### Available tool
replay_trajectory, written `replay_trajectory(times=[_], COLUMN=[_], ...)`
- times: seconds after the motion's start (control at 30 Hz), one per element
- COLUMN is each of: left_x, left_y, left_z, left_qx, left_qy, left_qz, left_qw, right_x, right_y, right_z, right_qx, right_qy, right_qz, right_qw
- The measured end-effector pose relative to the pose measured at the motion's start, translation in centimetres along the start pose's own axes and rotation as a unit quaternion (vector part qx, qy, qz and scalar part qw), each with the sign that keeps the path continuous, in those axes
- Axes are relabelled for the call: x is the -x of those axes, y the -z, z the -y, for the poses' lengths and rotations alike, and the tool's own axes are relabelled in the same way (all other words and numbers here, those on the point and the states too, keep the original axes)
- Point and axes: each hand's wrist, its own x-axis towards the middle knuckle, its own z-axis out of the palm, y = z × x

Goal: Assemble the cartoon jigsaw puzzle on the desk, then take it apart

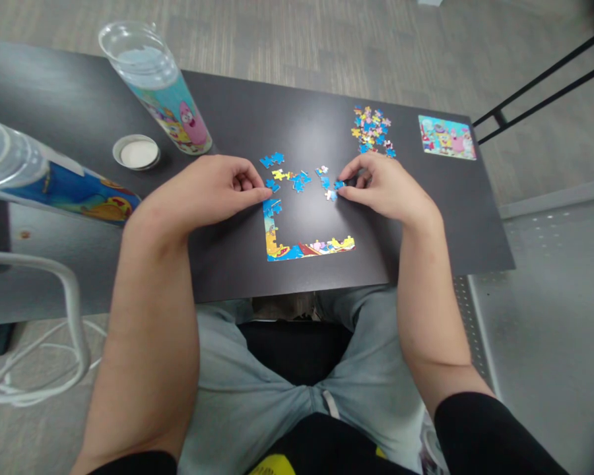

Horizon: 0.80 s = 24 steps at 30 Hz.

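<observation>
I've got left hand (218, 188) touching a blue piece (274, 185), can't tell if gripped, just beyond the L-shaped puzzle border (278, 252) on the tabletop (440, 218), so a nudge could split joints; then loose pieces (301, 181) a dragging finger could scatter, with right hand (389, 188) pinching a second blue piece (339, 185) beside them.

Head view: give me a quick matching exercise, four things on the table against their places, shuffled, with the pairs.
1. Picture card
2. Loose puzzle pile
3. Joined L-shaped edge
4. Round lid

A. Just beyond the right hand
B. Between two tubes
C. At the table's right end
D. Nearest the table's front edge

Pairs: 1-C, 2-A, 3-D, 4-B
</observation>
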Motion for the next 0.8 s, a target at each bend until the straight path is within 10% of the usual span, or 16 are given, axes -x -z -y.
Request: replay_trajectory(times=[0.8], left_x=[0.4], left_y=[-0.1], left_z=[-0.7], left_qx=[0.0], left_qy=[-0.013], left_qz=[-0.015], left_qw=[1.0], right_x=[-1.2], right_y=[-4.5], right_z=[2.3], right_qx=[-0.069], right_qy=[0.138], right_qz=[0.026], right_qw=[0.988])
